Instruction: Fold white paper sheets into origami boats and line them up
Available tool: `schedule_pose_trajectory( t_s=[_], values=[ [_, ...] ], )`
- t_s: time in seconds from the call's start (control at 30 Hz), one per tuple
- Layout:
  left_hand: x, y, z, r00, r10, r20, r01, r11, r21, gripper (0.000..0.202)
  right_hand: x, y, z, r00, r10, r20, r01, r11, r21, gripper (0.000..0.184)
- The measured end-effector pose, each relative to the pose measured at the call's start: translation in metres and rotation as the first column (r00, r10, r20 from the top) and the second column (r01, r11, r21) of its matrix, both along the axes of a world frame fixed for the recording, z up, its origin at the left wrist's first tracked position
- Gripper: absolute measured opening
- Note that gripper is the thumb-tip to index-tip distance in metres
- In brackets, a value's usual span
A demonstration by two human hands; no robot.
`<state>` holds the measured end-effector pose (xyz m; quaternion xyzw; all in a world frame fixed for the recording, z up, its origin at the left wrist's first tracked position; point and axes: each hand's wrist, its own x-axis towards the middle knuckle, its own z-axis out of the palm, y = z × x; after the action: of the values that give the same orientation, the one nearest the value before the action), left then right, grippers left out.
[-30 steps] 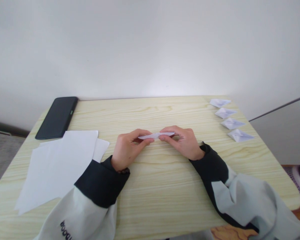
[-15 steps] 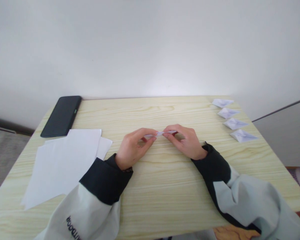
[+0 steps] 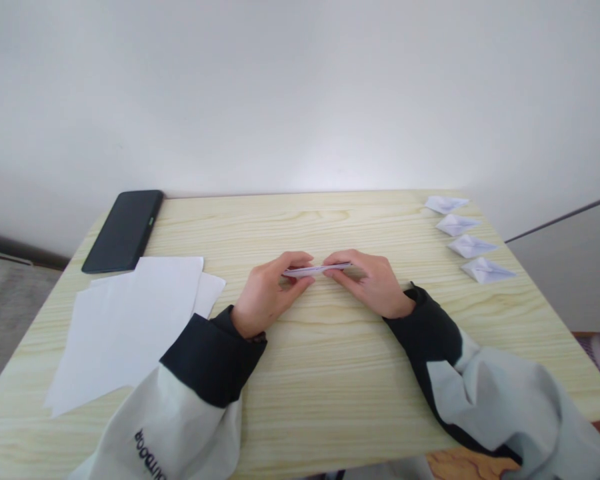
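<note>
Over the middle of the table, a thin folded strip of white paper is stretched level between my two hands and seen nearly edge-on. My left hand pinches its left end between thumb and fingers. At the other end my right hand holds it the same way, thumb below and fingers above. The fingertips cover both ends of the paper. Off to the right lies a column of several folded white paper pieces, each pointed at one end.
A stack of white paper sheets lies at the left, partly under my left sleeve. Behind it is a black phone. The wooden table meets a white wall at the back.
The fingers of my left hand have parted a little, showing more of the folded paper. The paper has turned slightly in my grip; both hands stay in nearly the same place.
</note>
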<state>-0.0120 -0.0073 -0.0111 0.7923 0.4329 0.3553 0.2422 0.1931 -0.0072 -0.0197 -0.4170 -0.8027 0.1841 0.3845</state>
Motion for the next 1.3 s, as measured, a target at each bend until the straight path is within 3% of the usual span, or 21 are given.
schedule_pose_trajectory(
  t_s=[0.3,0.4,0.87,1.1,1.3],
  values=[
    [0.0011,-0.0022,0.0039,0.996,0.089,0.015,-0.088,0.995,-0.041,0.012,-0.0029,-0.0023,0.0039,0.999,-0.031,-0.011,0.031,0.998,0.056,0.006],
    [0.0016,-0.0003,0.0012,0.994,0.108,0.014,-0.107,0.993,-0.05,0.016,-0.0014,-0.0009,0.0012,1.0,0.028,0.004,-0.029,0.995,0.098,0.009],
    [0.0014,0.0014,0.0007,1.0,-0.019,-0.006,0.019,1.0,0.005,0.013,0.003,0.0012,-0.0048,0.994,0.108,0.026,-0.108,0.994,0.017,0.007],
    [0.0026,0.0004,0.0019,0.999,0.023,-0.032,-0.021,0.999,0.05,0.015,0.0021,0.0022,-0.0029,0.988,0.154,0.016,-0.154,0.988,0.02,0.013],
    [0.0023,0.001,0.0016,0.997,-0.016,-0.073,0.025,0.993,0.117,0.014,0.0014,0.002,-0.0006,0.984,0.176,0.0,-0.176,0.984,0.037,0.013]
  ],
)
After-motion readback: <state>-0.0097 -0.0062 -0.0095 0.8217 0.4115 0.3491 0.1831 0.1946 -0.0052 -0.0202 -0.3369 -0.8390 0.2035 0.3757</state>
